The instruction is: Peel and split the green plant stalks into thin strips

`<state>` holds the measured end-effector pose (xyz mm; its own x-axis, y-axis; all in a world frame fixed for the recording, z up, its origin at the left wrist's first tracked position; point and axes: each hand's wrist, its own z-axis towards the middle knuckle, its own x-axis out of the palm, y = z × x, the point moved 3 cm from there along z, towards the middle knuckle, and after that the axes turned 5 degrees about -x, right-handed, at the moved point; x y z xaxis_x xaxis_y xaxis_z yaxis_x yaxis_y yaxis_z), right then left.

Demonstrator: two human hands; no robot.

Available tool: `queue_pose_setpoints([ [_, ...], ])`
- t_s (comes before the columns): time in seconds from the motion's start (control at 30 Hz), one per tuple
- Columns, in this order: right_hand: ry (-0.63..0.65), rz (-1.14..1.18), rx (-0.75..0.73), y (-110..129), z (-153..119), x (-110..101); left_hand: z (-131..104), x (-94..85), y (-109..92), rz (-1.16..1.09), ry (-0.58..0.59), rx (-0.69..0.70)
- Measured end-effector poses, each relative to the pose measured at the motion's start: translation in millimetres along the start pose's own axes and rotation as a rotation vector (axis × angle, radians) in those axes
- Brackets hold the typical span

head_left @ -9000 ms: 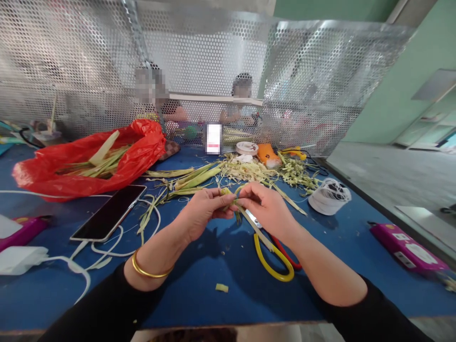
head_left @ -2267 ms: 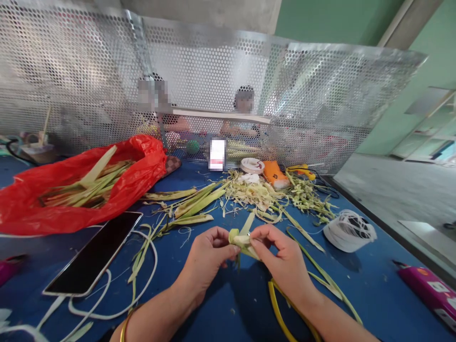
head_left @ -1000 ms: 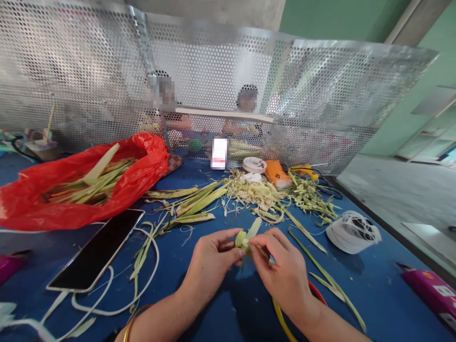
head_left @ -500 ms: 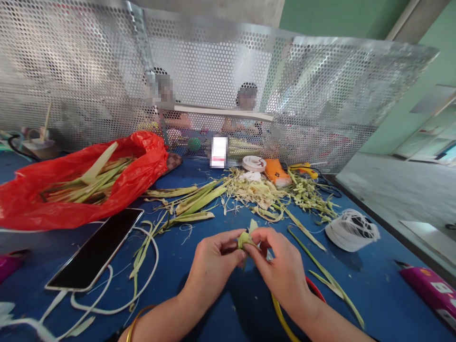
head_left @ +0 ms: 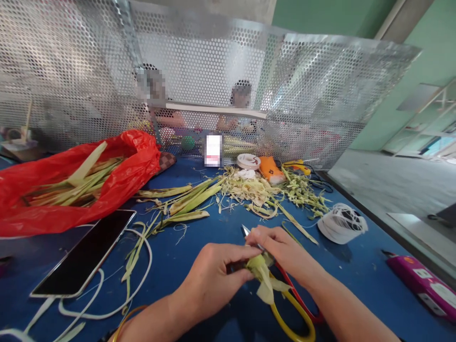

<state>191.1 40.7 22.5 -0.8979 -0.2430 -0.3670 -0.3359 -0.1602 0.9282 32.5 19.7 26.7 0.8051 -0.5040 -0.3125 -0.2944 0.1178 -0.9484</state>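
Note:
My left hand (head_left: 210,275) is closed, thumb and fingers pinching a small folded piece of pale green leaf (head_left: 263,280) that looks like corn husk. Loose ends of the leaf hang down to the right. Right beside it, my right hand (head_left: 280,249) is closed around the scissors (head_left: 297,317) near the pivot. The silver blade tip points up and away past my fingers. One yellow and one red handle loop lie toward me, the red one partly behind my forearm. My fingers hide the middle of the scissors.
A red plastic bag (head_left: 142,166) of leaf strips lies left, beside a phone (head_left: 85,254) on a white cable. Leaf scraps (head_left: 249,187) are heaped ahead. A white cord roll (head_left: 342,223) and purple box (head_left: 420,285) lie right. Behind a perforated metal screen (head_left: 199,61) sit two people.
My right hand has let go of the leaf and taken hold of the scissors, which lay under my forearm. My left hand keeps the leaf, its ends now hanging down. The view has shifted slightly.

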Motion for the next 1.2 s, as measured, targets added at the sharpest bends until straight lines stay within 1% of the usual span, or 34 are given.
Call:
queue_pose_setpoints([
  [0.07, 0.091, 0.121, 0.078, -2, -2, 6, -2, -0.2, -7, 0.069, 0.038, 0.048],
  [0.13, 0.125, 0.230, 0.134, -2, -3, 10, -2, -0.7, -12, 0.091, 0.057, 0.072],
  [0.17, 0.120, 0.274, 0.155, -1, -3, 11, -2, -0.8, -13, 0.084, 0.064, 0.070],
  [0.27, 0.032, 0.325, 0.161, 1, -2, 10, -2, 0.9, -11, -0.024, 0.103, -0.004],
  [0.37, -0.108, 0.262, 0.155, -1, 2, 6, -4, 6.7, -6, -0.209, 0.212, -0.138],
  [0.43, -0.186, 0.267, 0.166, -5, 4, 2, -5, 10.8, -2, -0.325, 0.277, -0.219],
  [0.5, -0.253, 0.366, 0.178, -11, 5, -1, -5, 13.0, 1, -0.425, 0.291, -0.274],
  [0.57, -0.290, 0.525, 0.225, -17, 6, -1, -4, 13.5, 3, -0.497, 0.275, -0.297],
  [0.6, -0.282, 0.610, 0.269, -20, 7, 1, -4, 13.7, 3, -0.521, 0.274, -0.299],
  [0.67, -0.216, 0.753, 0.383, -25, 7, 6, -4, 14.2, 4, -0.538, 0.282, -0.302],
  [0.73, -0.153, 0.840, 0.473, -28, 8, 12, -4, 14.8, 4, -0.518, 0.300, -0.307],
  [0.77, -0.148, 0.866, 0.502, -29, 8, 14, -4, 14.9, 3, -0.498, 0.304, -0.305],
  [0.83, -0.177, 0.891, 0.531, -31, 8, 16, -4, 14.9, 3, -0.453, 0.308, -0.293],
  [0.93, -0.234, 0.890, 0.490, -31, 7, 17, -4, 14.2, 3, -0.404, 0.315, -0.281],
  [1.1, -0.275, 0.864, 0.316, -20, 5, 17, -3, 12.0, 4, -0.398, 0.328, -0.293],
  [1.2, -0.262, 0.819, 0.183, -13, 5, 17, -1, 10.7, 3, -0.397, 0.331, -0.268],
])
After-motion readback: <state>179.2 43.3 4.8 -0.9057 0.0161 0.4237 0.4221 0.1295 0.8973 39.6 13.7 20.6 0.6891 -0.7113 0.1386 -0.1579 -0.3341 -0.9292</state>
